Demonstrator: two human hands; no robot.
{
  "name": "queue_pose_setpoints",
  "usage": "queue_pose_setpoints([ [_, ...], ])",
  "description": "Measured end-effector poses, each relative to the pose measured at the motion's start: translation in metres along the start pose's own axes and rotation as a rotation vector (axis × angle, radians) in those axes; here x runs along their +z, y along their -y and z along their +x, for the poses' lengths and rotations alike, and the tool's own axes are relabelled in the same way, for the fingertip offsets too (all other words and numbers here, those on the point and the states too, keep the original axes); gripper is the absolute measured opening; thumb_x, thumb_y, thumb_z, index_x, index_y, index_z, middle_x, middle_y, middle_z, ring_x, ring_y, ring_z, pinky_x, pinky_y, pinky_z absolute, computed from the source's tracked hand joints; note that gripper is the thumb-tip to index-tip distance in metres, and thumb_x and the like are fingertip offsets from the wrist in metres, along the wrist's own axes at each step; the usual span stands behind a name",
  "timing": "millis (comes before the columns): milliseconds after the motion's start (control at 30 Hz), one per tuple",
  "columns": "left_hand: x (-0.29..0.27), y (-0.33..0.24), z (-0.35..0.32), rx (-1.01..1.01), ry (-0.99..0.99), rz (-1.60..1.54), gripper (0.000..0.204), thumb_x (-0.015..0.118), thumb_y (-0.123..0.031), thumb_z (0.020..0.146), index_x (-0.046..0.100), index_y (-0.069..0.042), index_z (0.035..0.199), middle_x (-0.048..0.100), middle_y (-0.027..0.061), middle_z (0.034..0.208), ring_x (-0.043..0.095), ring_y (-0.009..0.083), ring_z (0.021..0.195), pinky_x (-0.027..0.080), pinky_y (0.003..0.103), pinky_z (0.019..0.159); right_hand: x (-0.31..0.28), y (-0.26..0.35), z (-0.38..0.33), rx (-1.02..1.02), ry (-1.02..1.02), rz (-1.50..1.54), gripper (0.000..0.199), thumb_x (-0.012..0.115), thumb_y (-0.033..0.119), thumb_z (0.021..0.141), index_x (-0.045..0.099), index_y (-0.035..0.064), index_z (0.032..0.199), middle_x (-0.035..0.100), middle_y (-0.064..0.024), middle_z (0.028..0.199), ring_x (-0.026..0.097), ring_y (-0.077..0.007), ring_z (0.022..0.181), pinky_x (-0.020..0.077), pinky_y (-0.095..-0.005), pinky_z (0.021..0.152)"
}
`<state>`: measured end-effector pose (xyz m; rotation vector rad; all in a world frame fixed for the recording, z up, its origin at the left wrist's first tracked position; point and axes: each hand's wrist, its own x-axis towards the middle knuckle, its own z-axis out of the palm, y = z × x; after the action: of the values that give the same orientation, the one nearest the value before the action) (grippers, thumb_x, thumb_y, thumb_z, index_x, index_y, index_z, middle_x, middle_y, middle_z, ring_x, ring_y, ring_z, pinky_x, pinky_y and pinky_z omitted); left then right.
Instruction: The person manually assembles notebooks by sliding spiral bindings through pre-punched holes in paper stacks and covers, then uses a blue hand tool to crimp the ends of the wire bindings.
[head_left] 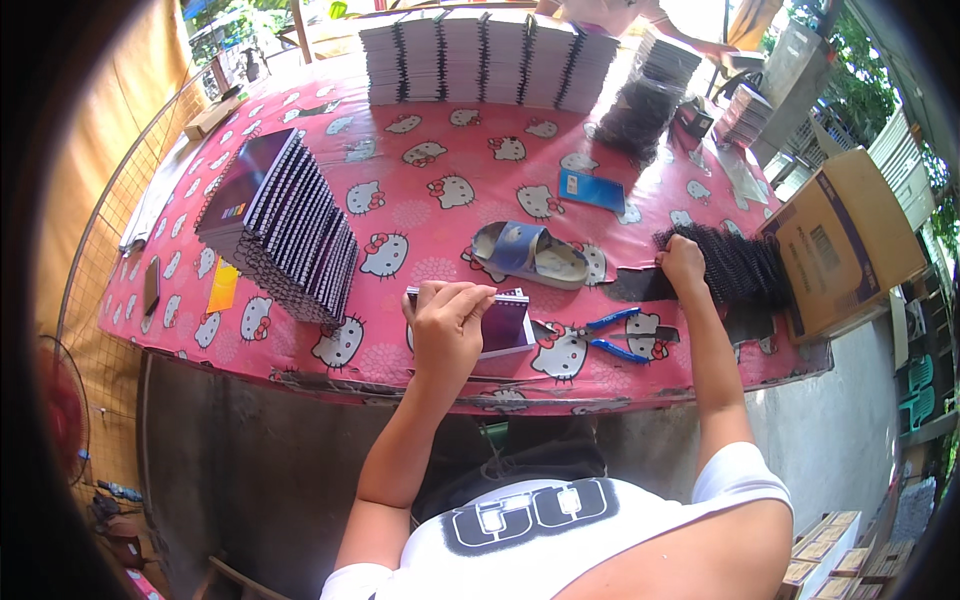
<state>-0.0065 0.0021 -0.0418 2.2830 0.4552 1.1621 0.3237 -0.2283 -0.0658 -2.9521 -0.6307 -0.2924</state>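
Observation:
A small stack of punched sheets with a dark purple cover (pixel 507 326) lies near the table's front edge. My left hand (pixel 447 318) is on its left part, fingers bent together over the punched edge. Farther right, my right hand (pixel 682 262) is closed at the left end of a heap of black binding coils (pixel 735 265); its fingers pinch a coil there. Between the hands rest blue-handled cutting pliers (pixel 612 347), jaws toward the stack. Just beyond them sits a blue slide sandal (pixel 530 252).
A tall pile of coil-bound notebooks (pixel 285 215) leans at the left, by a yellow card (pixel 223 287). A blue notepad (pixel 591 189) lies past the sandal. Thick bound stacks (pixel 490 62) line the back, beside a plastic-wrapped bundle (pixel 640 105). A cardboard box (pixel 845 245) borders the coils.

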Motion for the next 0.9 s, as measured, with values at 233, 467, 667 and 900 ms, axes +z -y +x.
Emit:
queue_pose_setpoints([
  [233, -0.007, -0.004, 0.003, 0.065, 0.026, 0.026, 0.019, 0.075, -0.017, 0.075, 0.072, -0.011, 0.093, 0.067, 0.0025, 0.100, 0.055, 0.0197, 0.096, 0.037, 0.034, 0.087, -0.034, 0.039, -0.027, -0.329, -0.387, 0.292, 0.027, 0.056, 0.002, 0.077, 0.064, -0.0024, 0.102, 0.062, -0.0244, 0.097, 0.064, -0.0370, 0.087, 0.0515, -0.0432, 0.076],
  [467, -0.004, -0.001, -0.004, 0.006, 0.027, -0.043, 0.019, 0.078, -0.025, 0.071, 0.073, -0.014, 0.085, 0.065, -0.0025, 0.088, 0.054, 0.0175, 0.094, 0.028, 0.041, 0.092, -0.059, 0.151, -0.134, -0.696, -0.155, 0.997, 0.032, 0.071, -0.004, 0.070, 0.072, 0.0104, 0.100, 0.062, -0.0083, 0.091, 0.062, -0.0194, 0.073, 0.0502, -0.0290, 0.061],
  [667, -0.004, -0.001, -0.004, 0.006, 0.008, -0.049, 0.018, 0.078, -0.024, 0.070, 0.074, -0.013, 0.084, 0.063, -0.0031, 0.083, 0.053, 0.0167, 0.091, 0.028, 0.040, 0.091, -0.065, 0.154, -0.128, -0.658, 0.059, 1.132, 0.022, 0.074, -0.002, 0.071, 0.071, 0.0076, 0.090, 0.058, -0.0041, 0.085, 0.060, -0.0139, 0.080, 0.0481, -0.0269, 0.064],
  [900, -0.001, -0.001, -0.008, -0.001, -0.018, -0.026, 0.019, 0.079, -0.024, 0.070, 0.075, -0.014, 0.086, 0.064, -0.0035, 0.084, 0.053, 0.0164, 0.090, 0.029, 0.039, 0.089, -0.069, 0.152, -0.116, -0.482, 0.583, 1.166, 0.014, 0.070, 0.009, 0.081, 0.066, 0.0029, 0.093, 0.059, -0.0024, 0.082, 0.059, -0.0109, 0.072, 0.0472, -0.0263, 0.062],
])
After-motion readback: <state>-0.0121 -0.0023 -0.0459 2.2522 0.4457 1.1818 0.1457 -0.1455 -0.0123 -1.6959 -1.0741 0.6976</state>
